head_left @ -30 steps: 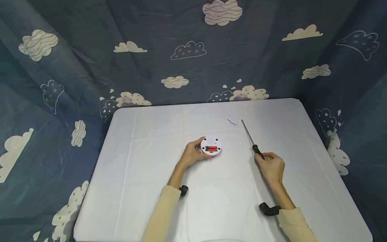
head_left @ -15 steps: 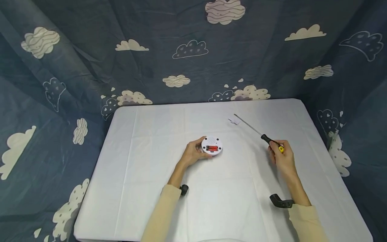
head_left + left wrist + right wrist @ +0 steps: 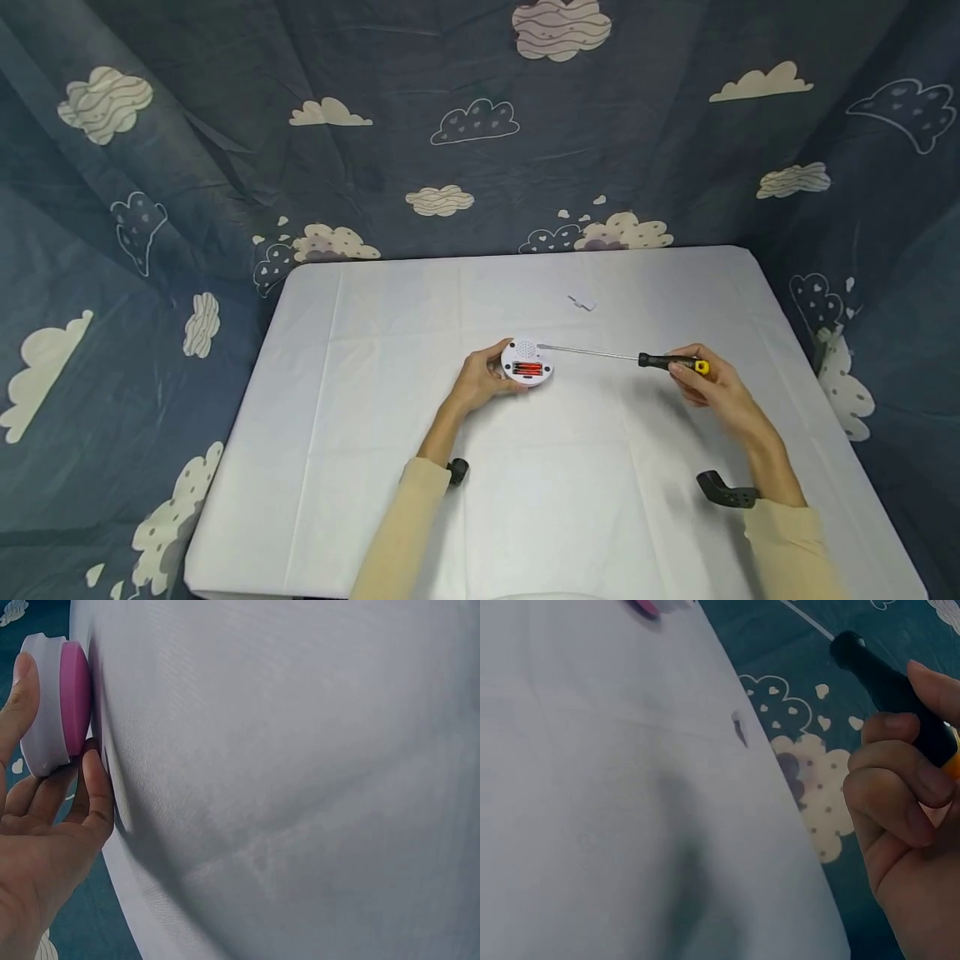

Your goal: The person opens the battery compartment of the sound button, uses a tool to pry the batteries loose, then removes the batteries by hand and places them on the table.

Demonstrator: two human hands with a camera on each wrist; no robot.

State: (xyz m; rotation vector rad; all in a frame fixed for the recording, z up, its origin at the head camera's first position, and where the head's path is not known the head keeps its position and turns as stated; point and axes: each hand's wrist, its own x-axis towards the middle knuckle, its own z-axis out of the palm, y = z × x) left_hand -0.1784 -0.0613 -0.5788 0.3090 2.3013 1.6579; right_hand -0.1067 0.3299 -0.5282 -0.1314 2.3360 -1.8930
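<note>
My left hand [image 3: 478, 379] grips a round white device [image 3: 527, 376] by its left edge, thumb and fingers spread around the rim. Its back faces up, showing a speaker-hole pattern and an uncovered compartment with red batteries [image 3: 528, 368]. In the left wrist view the device [image 3: 45, 705] has a pink underside [image 3: 75, 697] close to the cloth. A screwdriver [image 3: 652, 360] with a black and yellow handle is held in my right hand [image 3: 708, 383], fingers curled round the handle. Its shaft points left, the tip appearing over or beside the device's upper right edge; contact cannot be told.
A small white piece with a dark edge [image 3: 582, 303], possibly a cover, lies on the white-clothed table [image 3: 390, 375] behind the device. A dark cloud-print curtain [image 3: 450, 83] hangs behind and along both sides.
The screwdriver has swung from pointing away at the back to pointing left, its tip now by the device. My right hand has shifted rightward. The left hand and device have stayed almost still.
</note>
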